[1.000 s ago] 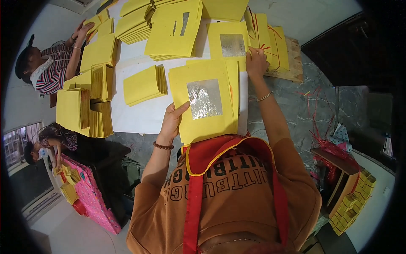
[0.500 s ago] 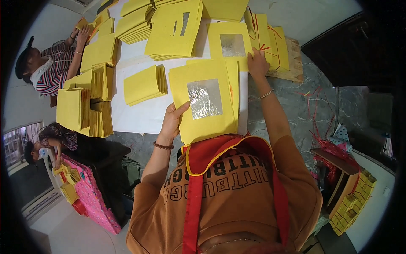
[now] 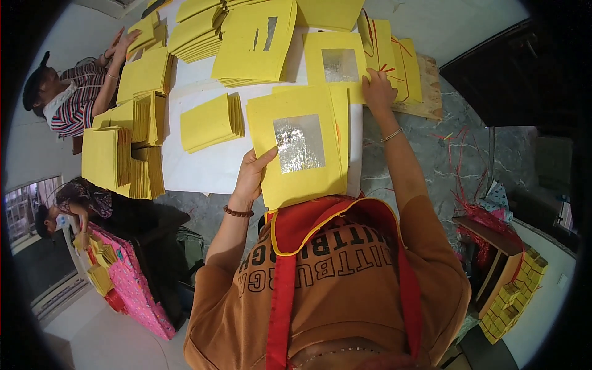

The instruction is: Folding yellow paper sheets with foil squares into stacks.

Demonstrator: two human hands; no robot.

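Note:
In my left hand (image 3: pixel 251 172) is a small stack of yellow paper sheets (image 3: pixel 333 179), thumb on top and fingers underneath. A silver foil square (image 3: pixel 300 143) sits in the middle of the top sheet. The stack's near edge rests against my red apron (image 3: pixel 327 213). Farther right, my right hand (image 3: pixel 378 94) is closed at the near right corner of another yellow sheet (image 3: pixel 313 49) with a foil square (image 3: pixel 340 65); its fingertips are partly hidden. That sheet lies flat just beyond the held stack.
On the white table (image 3: pixel 197 172) stand a folded yellow bundle (image 3: pixel 208 126), a thick sheet stack (image 3: pixel 250 49) and several bundles (image 3: pixel 105 160) at the left. Red-tied bundles (image 3: pixel 404 68) lie at the right. Co-workers (image 3: pixel 86 92) sit at left; a pink-covered table (image 3: pixel 139 283) is nearer.
My right hand has shifted very slightly right and nearer at the sheet's corner. My left hand and its stack stay put. The co-worker at the far left has raised both hands off the paper.

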